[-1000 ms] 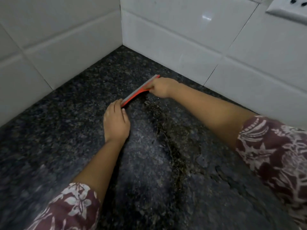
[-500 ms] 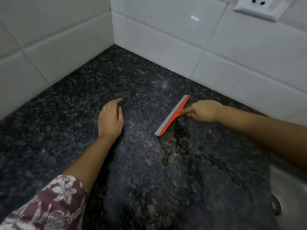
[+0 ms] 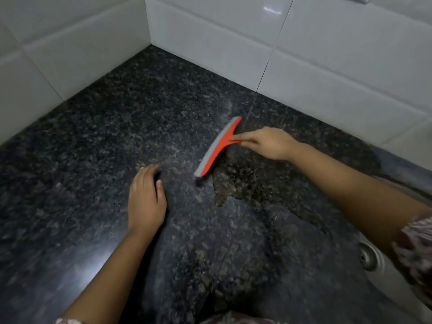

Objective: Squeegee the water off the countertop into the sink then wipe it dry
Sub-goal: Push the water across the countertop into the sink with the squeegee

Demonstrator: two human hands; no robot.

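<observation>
An orange squeegee (image 3: 216,147) with a grey blade rests edge-down on the dark speckled granite countertop (image 3: 98,146). My right hand (image 3: 268,142) grips its short handle from the right. A ragged puddle of water (image 3: 247,185) spreads just right of and below the blade, trailing toward the sink (image 3: 383,274) at the lower right. My left hand (image 3: 146,199) lies flat on the counter, palm down, fingers together, a little left of the blade's near end and apart from it.
White tiled walls (image 3: 210,36) meet in a corner at the back and close off the counter on the left and rear. The sink's pale basin and metal drain (image 3: 368,256) show at the right edge. Floral sleeves cover both my upper arms.
My right hand has drawn the squeegee rightward away from the left hand, pushing water ahead of it. The left hand stayed flat on the counter. The sink came into view.
</observation>
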